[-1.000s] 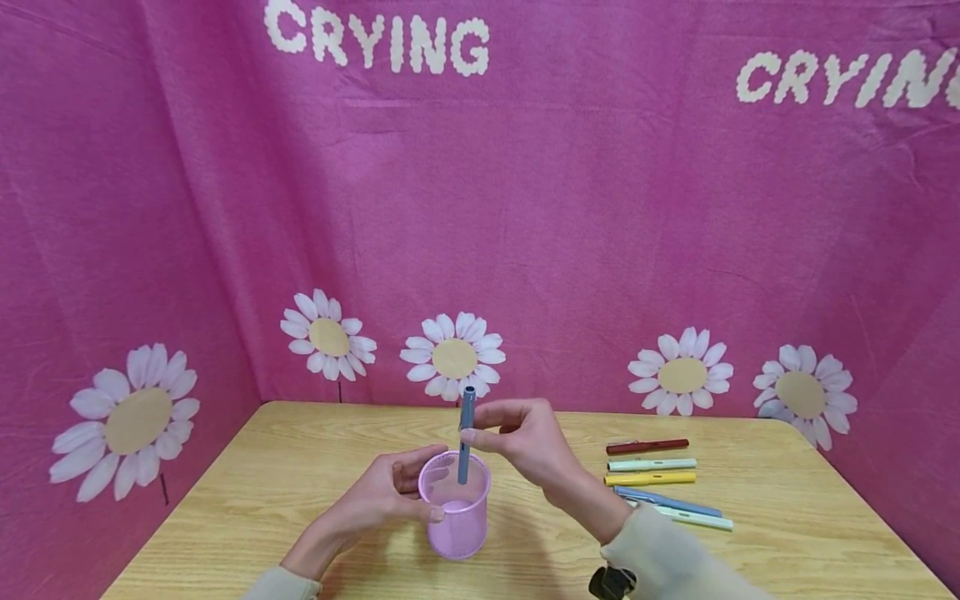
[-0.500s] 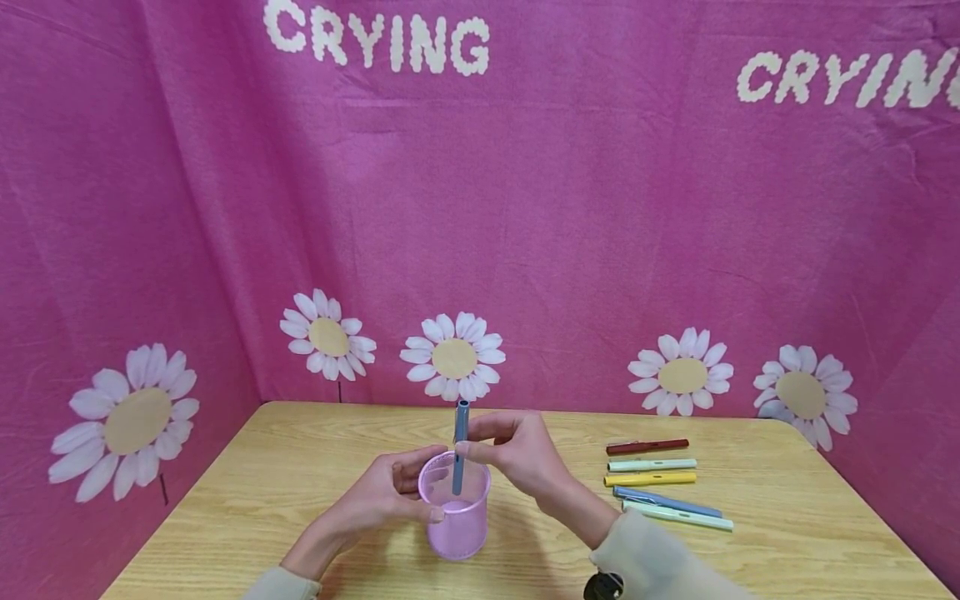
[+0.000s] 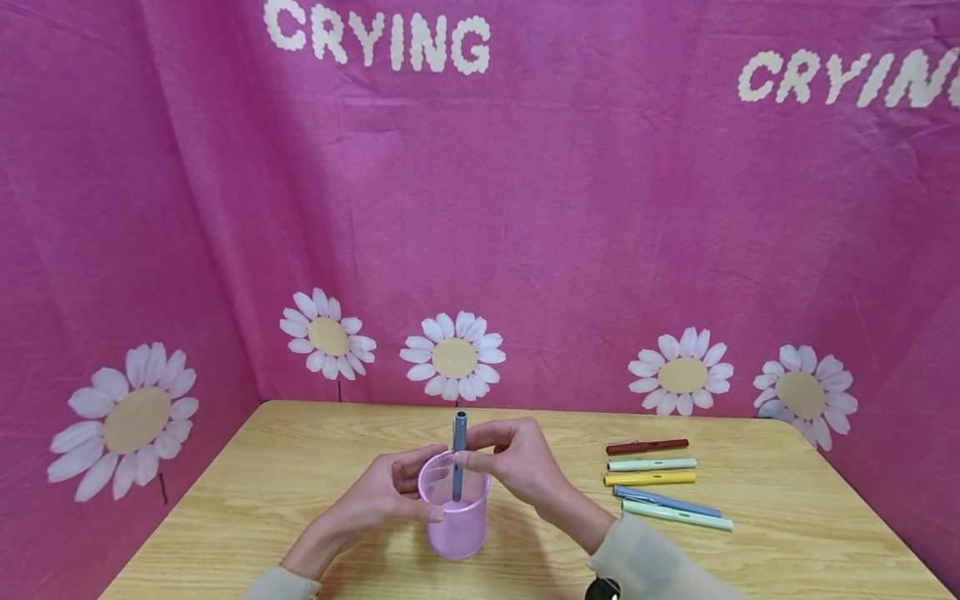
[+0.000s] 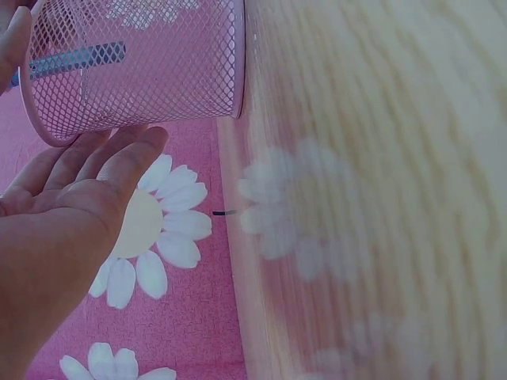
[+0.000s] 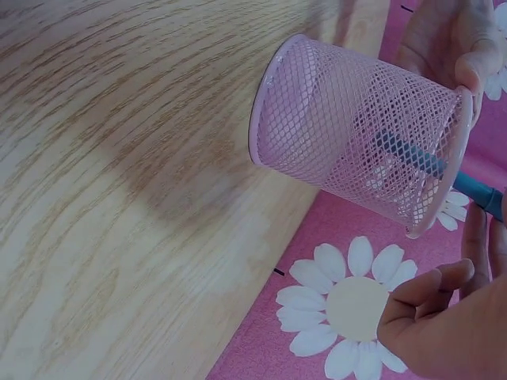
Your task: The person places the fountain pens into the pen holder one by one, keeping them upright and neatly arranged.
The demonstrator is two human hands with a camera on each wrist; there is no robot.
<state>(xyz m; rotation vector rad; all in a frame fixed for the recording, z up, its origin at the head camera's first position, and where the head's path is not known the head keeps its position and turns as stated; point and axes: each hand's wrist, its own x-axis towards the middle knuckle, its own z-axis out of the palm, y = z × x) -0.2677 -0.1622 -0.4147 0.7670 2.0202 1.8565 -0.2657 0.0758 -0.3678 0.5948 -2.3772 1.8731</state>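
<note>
Right hand (image 3: 519, 460) pinches blue-grey pen (image 3: 459, 437), narrowed to its width; pen's lower end inside pink mesh cup (image 3: 459, 533), below grip; left hand (image 3: 381, 493) curls round cup, firmness unclear; loose hold could let pen tip cup.

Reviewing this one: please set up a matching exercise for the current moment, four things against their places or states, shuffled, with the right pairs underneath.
1. left hand
2. right hand
3. mesh cup
4. yellow pen

A. lies between a pale green pen and a light blue pen
B. pinches a blue-grey pen
C. stands on the table
D. holds the cup at its side

Pairs: 1-D; 2-B; 3-C; 4-A
</note>
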